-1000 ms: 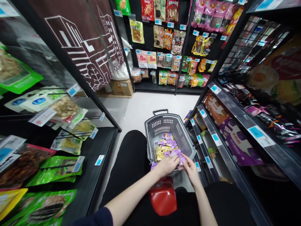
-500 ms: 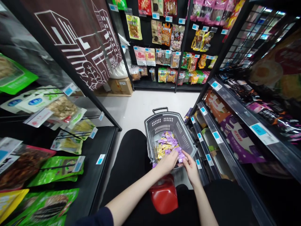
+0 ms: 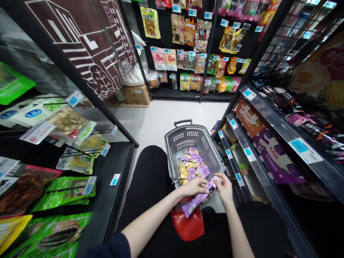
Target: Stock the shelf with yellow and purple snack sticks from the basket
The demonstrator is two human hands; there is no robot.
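Both hands hold purple snack packets [image 3: 191, 207] over the near rim of a grey shopping basket [image 3: 189, 135]. My left hand [image 3: 197, 187] is closed round the middle of the packets, whose lower ends stick out toward my lap. At their upper end, the fingers of my right hand [image 3: 223, 186] pinch the wrappers. How many packets are held I cannot tell. Inside the basket lies a loose heap of purple and yellow packets [image 3: 194, 160]. Just below the hands is a glossy red object [image 3: 189, 224] between my legs; its kind is unclear.
Shelves with purple boxes [image 3: 271, 152] and dark packets [image 3: 285, 96] line the right side, close to the basket. Snack bags hang on hooks at left, among them a green bag [image 3: 67, 190]. Ahead stand a rack of snack bags [image 3: 185, 81] and a cardboard box [image 3: 137, 95].
My hands have come up out of the basket toward me, bringing purple packets with them. My right hand has moved slightly right and the packets now slant over the near rim.
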